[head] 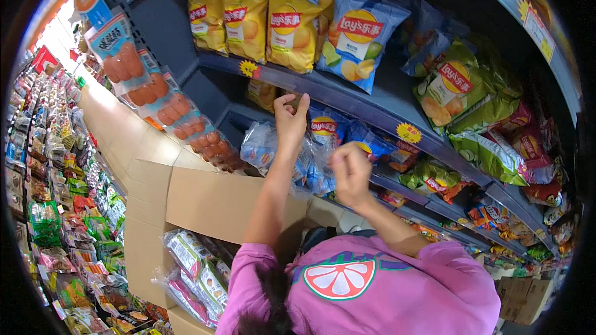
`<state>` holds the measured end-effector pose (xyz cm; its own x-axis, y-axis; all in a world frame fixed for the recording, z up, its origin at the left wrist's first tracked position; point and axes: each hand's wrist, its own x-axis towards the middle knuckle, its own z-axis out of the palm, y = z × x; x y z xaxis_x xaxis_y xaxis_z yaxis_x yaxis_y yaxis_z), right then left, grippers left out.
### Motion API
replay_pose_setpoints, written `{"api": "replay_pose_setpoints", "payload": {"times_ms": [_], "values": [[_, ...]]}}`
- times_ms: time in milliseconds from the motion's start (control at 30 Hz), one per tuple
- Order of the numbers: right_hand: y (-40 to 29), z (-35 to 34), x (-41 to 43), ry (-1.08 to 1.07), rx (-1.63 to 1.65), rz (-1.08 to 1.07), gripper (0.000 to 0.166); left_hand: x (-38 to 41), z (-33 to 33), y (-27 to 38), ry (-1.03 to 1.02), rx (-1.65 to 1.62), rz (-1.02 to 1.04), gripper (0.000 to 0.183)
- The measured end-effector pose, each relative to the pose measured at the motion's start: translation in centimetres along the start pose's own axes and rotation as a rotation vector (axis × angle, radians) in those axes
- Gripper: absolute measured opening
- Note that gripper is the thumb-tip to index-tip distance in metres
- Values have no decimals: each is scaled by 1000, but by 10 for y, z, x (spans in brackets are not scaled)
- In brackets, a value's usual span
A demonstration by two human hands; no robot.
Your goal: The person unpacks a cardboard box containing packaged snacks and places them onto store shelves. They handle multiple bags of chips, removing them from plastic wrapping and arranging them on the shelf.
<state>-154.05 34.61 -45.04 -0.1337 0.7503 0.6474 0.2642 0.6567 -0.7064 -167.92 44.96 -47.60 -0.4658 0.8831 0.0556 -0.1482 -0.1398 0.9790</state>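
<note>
My left hand (291, 118) is raised at the lip of the shelf, thumb and fingers apart and partly curled, with nothing visible in it. My right hand (351, 172) is blurred, its fingers curled beside crumpled clear plastic; whether it grips the plastic is unclear. Below and between my hands is a clear plastic bag (263, 149) with blue chip packets inside. Behind it, blue Lay's chip bags (324, 125) stand on the lower shelf. Yellow Lay's bags (291, 30) and a blue Lay's bag (358, 39) stand on the shelf above.
An open cardboard box (212, 197) at lower left holds plastic-wrapped packets (200, 270). Hanging snack packs (123, 56) line the shelf's left end. Green Lay's bags (449, 83) lie to the right. Another snack display (79, 242) stands across the aisle; a closed carton (524, 298) is at lower right.
</note>
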Motion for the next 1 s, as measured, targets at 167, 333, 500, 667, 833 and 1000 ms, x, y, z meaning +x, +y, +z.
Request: {"api": "replay_pose_setpoints", "payload": {"times_ms": [167, 333, 500, 667, 833, 1000], "values": [[60, 9, -50, -333, -119, 128, 20, -28, 7, 15, -279, -22, -211, 42], [62, 33, -57, -300, -39, 522, 30, -59, 45, 19, -353, -92, -211, 38], [74, 52, -46, -315, 22, 473, 36, -69, 57, -3, -408, 11, 22, 25], [119, 44, -83, -285, -172, 371, 33, -70, 52, 37, -461, -102, -189, 23], [77, 17, -69, -248, -79, 203, 31, -70, 55, 27, -480, -109, -66, 20], [111, 33, -61, -576, -156, 253, 24, -80, 62, 33, -544, -122, -83, 17]]}}
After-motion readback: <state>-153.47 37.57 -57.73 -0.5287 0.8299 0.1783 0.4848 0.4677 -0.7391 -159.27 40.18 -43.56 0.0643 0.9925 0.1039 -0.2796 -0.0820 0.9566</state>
